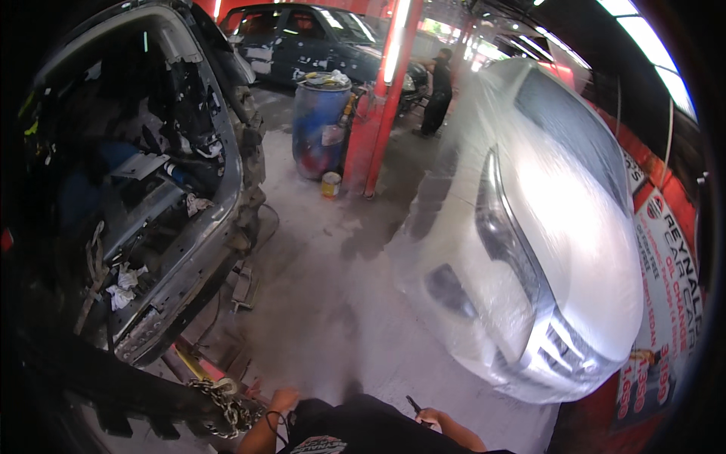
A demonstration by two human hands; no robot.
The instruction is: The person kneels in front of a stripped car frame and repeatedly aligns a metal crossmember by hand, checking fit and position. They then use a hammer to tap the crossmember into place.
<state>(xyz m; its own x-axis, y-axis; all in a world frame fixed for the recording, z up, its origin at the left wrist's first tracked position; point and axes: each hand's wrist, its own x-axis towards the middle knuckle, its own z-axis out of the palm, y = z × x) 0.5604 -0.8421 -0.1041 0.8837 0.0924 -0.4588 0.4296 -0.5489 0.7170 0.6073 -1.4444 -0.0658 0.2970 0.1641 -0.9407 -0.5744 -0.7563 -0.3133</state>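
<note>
At the bottom of the view, my left hand [284,399] is closed beside my dark shirt, and what it holds, if anything, is hidden. A thin black cord [281,433] loops by its wrist, close to a metal chain [225,393]. My right hand [429,417] is closed around a slim dark tool [413,404] whose end sticks out up and left; its kind is unclear. Something small and white [435,427] shows against the same hand. Ahead on the right stands a light-coloured car [522,204] covered in clear plastic sheeting.
A stripped car body [227,219] with rags inside stands at left. Farther off are a blue drum [318,132], a small yellow can [330,185], a red post [370,136], a dark patched car [302,45] and a person in dark clothes [439,91]. A banner [658,250] hangs at right.
</note>
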